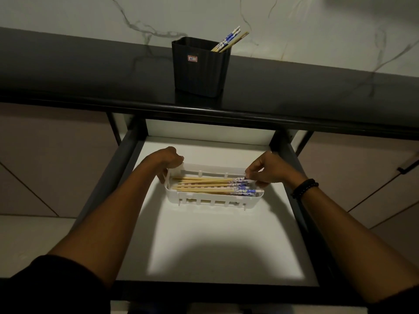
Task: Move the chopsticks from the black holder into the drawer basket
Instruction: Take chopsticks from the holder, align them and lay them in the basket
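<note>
A black ribbed holder [200, 66] stands on the dark countertop with a few chopsticks [231, 39] leaning out at its right side. Below, in the open drawer, lies a white slotted basket [213, 200] holding several wooden chopsticks [204, 185] with blue-and-white ends pointing right. My left hand [170, 159] curls over the basket's left end. My right hand [265, 169] is at the basket's right end, its fingers pinching the patterned ends of the chopsticks there.
The drawer [217, 245] has a white floor and dark side rails, pulled out toward me. The dark countertop edge [204, 108] overhangs the drawer's back. Cabinet fronts flank both sides, with a black handle [408, 166] at the right.
</note>
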